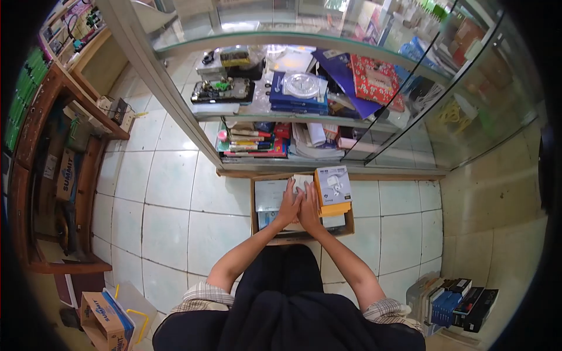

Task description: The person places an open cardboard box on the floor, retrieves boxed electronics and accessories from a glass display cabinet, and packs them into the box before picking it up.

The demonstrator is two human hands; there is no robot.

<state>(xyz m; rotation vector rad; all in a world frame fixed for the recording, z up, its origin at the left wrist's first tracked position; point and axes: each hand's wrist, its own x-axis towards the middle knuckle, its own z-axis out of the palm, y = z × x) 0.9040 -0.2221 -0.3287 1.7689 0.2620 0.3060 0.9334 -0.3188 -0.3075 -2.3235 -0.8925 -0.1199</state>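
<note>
An open cardboard box [254, 205] stands on the tiled floor in front of me, with flat boxes and packages inside. My left hand [289, 205] and my right hand [308, 206] are close together over its middle, on a small whitish box [302, 179]. Fingers of both hands lie extended against that small box; whether they grip it is hard to see. Just right of my right hand sits a white and grey earphone box [333, 186] on top of yellow-orange packages [336, 209].
A glass display cabinet [281, 162] with books and packaged goods stands beyond the box. At the left is a wooden shelf unit [23, 128]. Cartons [102, 316] lie at the lower left, and a stack of dark boxes [462, 307] at the lower right.
</note>
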